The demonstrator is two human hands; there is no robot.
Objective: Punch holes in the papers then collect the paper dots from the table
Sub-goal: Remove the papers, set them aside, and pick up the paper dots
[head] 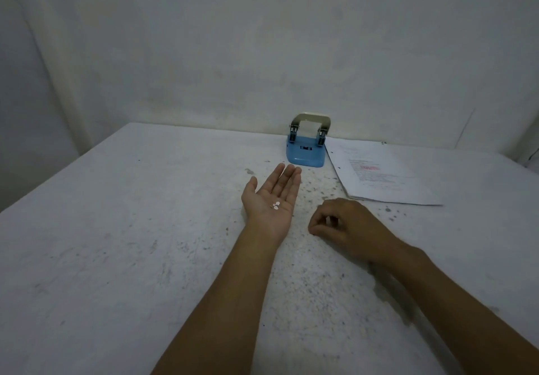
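My left hand (272, 196) lies palm up on the table with its fingers stretched flat. A few white paper dots (275, 205) rest in the palm. To its right, my right hand (347, 224) is palm down, fingertips pinched together against the table top; whether a dot is between them cannot be seen. A blue hole punch (306, 153) with a beige lever stands by the wall, just beyond my left fingertips. A stack of printed papers (382, 175) with punched holes along its left edge lies to the right of the punch.
The white table (116, 243) is stained and speckled with dark marks, mostly around my hands. A white wall runs close behind the punch. The table's left edge slants away at the far left.
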